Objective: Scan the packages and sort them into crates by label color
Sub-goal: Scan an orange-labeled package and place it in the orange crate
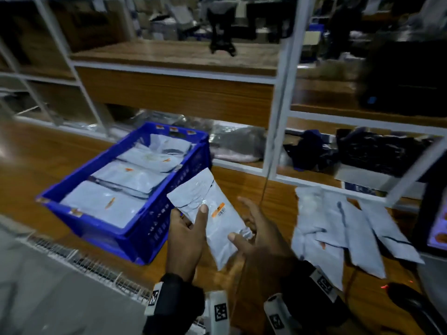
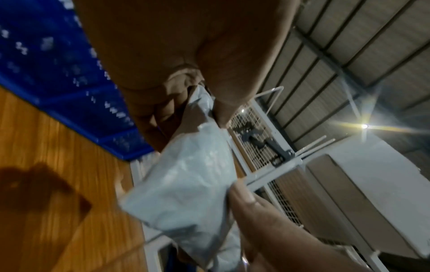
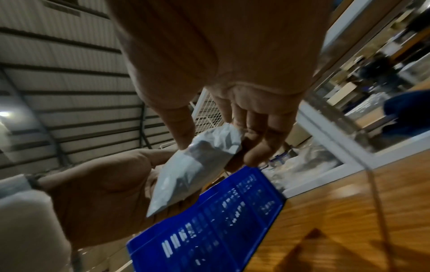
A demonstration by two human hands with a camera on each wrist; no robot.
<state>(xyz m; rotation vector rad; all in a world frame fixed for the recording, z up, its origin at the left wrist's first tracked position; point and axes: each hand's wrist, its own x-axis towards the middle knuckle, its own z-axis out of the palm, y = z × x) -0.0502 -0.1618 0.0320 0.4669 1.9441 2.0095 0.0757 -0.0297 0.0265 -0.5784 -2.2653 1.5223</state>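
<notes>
At about 9 o'clock from the hands stands the blue crate (image 1: pixel 167 213) on the wooden tabletop (image 1: pixel 36 160), and inside it grey packages (image 1: pixel 101 204) with orange labels already lie flat in a row. In the middle, the left hand (image 1: pixel 186 238) pinches one grey package (image 1: pixel 217 213) at its upper left edge, thumb on top and fingers under it, so this hand is grasping. The right hand (image 1: pixel 256 235) is at the lower right end of the same package; its thumb touches the top and its fingers are loosely spread beneath, so it supports more than it clamps. An orange label (image 1: pixel 217 210) with a barcode faces up. I judge that the step in hand is the sorting of this package: since its label matches those in the crate, the next move calls for carrying it toward 9 o'clock, letting the right hand go, and laying it flat on the others. Whether it is already scanned, I cannot tell. At 3 o'clock more grey packages (image 1: pixel 338 228) lie spread on the tabletop, and a screen (image 1: pixel 437 228) stands at the far right. Behind, at 12 o'clock, a white shelf frame (image 1: pixel 278 110) holds bagged clothes, and the room is dim.
</notes>
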